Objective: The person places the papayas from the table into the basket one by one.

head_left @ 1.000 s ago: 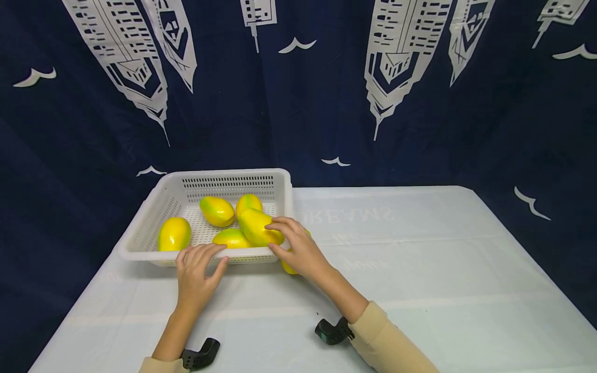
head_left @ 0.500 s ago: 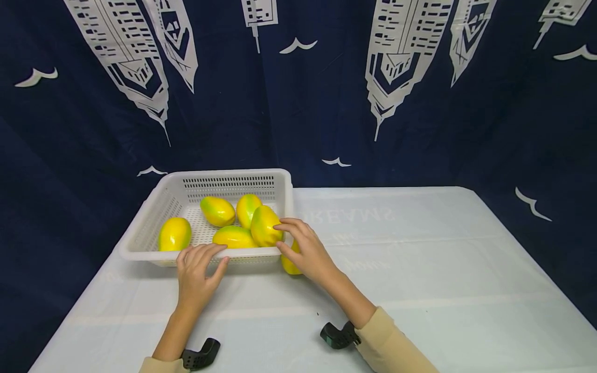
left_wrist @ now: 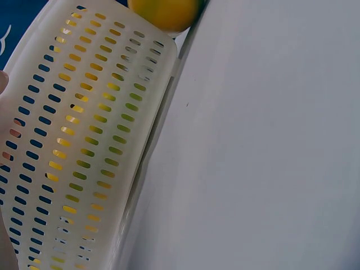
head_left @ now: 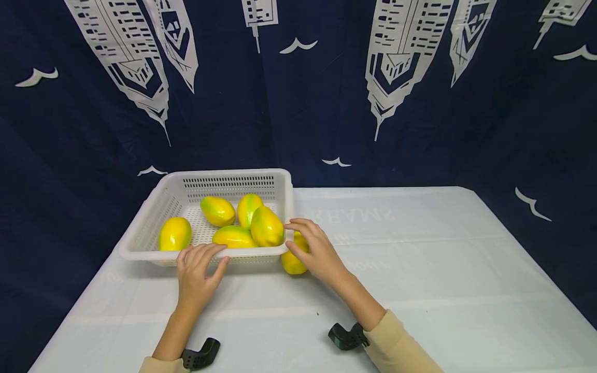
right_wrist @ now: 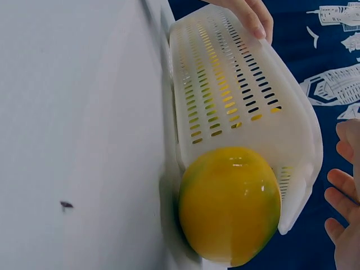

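Note:
A white slotted plastic basket (head_left: 154,255) holds several yellow-green mangoes. My left hand (head_left: 196,272) grips its front rim, fingers over the edge and thumb on the outside. My right hand (head_left: 319,254) is beside the right front corner with relaxed fingers apart and nothing in them. Just left of its fingertips, inside the basket, leans a mango (head_left: 267,227) against a lying mango (head_left: 233,237). Another mango (head_left: 293,263) rests on the table outside that corner, partly covered by my right hand in the head view; the right wrist view shows this outer mango (right_wrist: 230,205) close up.
A white cloth covers the table (head_left: 420,269), which extends to the right of the basket. Behind it hangs a dark blue curtain (head_left: 308,114) with white building and bird prints. Other mangoes (head_left: 217,211) lie towards the basket's back and left.
My right hand has let go of the mango at the basket's right front corner and drawn back to the right. That mango has turned more upright. My left hand stays put.

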Demonstrator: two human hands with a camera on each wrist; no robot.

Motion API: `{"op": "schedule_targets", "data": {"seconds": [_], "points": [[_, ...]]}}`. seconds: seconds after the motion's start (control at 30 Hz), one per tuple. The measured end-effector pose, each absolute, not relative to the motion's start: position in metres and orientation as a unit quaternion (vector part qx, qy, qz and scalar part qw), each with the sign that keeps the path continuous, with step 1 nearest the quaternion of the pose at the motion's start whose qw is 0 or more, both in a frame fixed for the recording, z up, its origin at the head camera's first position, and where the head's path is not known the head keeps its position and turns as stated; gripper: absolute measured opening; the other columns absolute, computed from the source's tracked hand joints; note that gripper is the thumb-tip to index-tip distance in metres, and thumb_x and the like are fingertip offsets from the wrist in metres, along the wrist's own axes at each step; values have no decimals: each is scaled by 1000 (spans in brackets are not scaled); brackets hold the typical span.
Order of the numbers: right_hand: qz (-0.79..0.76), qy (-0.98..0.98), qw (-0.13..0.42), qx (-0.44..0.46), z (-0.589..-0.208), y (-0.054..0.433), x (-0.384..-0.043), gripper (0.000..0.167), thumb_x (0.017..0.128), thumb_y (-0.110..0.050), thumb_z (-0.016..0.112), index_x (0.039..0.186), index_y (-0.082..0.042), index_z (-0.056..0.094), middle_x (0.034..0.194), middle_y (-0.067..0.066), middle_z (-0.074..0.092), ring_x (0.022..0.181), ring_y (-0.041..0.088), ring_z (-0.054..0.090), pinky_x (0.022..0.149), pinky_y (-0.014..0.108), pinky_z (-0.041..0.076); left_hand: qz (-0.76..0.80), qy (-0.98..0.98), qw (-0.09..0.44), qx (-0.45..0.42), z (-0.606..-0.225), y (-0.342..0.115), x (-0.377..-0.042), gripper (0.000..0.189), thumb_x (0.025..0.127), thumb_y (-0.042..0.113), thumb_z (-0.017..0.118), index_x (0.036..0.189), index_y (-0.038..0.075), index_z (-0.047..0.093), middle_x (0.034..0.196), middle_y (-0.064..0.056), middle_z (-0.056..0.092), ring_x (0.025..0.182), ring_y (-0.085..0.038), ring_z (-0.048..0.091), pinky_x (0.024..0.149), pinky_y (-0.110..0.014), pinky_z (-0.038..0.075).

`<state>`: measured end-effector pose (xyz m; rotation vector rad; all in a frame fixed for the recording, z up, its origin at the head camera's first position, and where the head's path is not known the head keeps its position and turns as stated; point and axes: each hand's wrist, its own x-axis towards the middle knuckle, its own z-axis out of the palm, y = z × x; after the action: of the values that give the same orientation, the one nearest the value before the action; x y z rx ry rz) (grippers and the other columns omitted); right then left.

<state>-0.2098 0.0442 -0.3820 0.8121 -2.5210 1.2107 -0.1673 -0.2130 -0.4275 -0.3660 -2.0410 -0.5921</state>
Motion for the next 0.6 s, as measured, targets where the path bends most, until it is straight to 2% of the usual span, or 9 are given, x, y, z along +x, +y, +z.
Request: {"op": "schedule_targets", "data": {"seconds": [0.6], "points": [[410, -864, 121, 264, -393, 63, -215, 33, 88, -24, 58, 120, -16, 55, 130, 3, 50, 125, 23, 43, 104, 48, 32, -244, -844, 454, -146, -428, -214, -166, 40, 90, 45, 47, 96, 10, 66, 92, -8, 66, 94, -25, 52, 93, -47, 25]]}}
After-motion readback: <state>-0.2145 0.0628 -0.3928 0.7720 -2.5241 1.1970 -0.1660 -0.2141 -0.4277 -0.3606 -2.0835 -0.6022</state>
